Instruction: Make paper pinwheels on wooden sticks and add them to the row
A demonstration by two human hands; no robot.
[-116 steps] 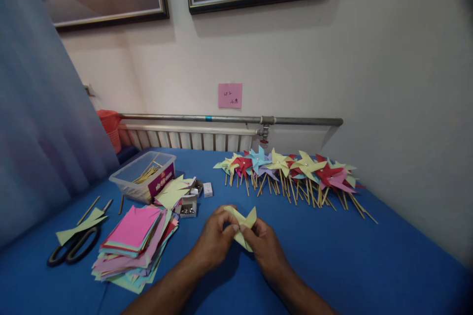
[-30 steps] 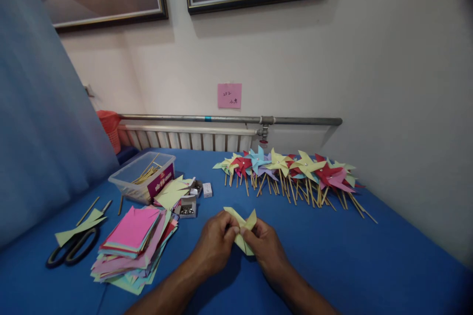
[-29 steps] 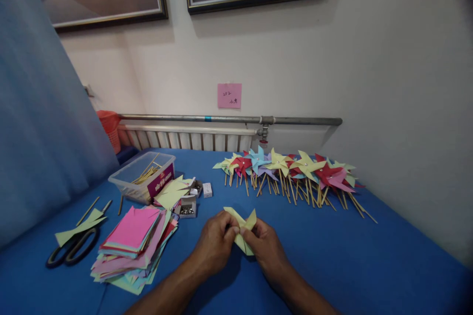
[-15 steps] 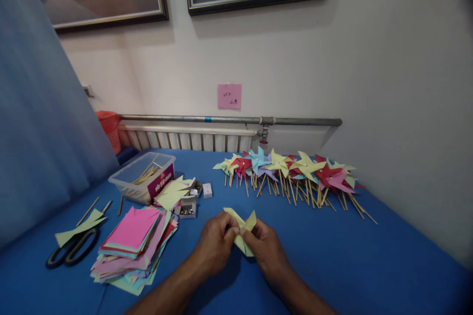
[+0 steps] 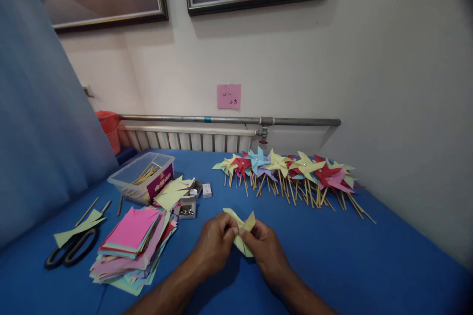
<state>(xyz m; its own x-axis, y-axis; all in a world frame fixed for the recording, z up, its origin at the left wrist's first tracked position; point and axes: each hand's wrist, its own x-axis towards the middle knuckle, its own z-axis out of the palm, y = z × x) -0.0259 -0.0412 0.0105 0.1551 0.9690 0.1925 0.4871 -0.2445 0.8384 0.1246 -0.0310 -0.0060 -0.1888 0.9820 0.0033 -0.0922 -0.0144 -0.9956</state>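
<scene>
A pale yellow paper pinwheel (image 5: 243, 245), partly folded, is held up in both hands to the right of the stack of coloured paper squares (image 5: 131, 229). The left hand (image 5: 215, 239) has a narrow grip, thumb and fingers pinching the paper's near-centre fold; the right hand (image 5: 266, 248) pinches its other side just as tightly, one pointed flap standing up beside the fingers. The thumbs almost meet; whatever lies between them is hidden.

Left of the stack, a cut strip of yellow paper (image 5: 78, 229) rests across dark-handled scissors (image 5: 80, 247). Behind the stack stands a clear plastic tub (image 5: 159, 184) with thin wooden sticks (image 5: 146, 175) inside. Just beyond the stack's right corner, an open small box (image 5: 188, 216) contains shiny metal pins (image 5: 185, 210). Well to the right of the stack and farther back, assembled pinwheels (image 5: 305, 165) on sticks lie in an overlapping row on the blue-covered bench (image 5: 332, 266).
</scene>
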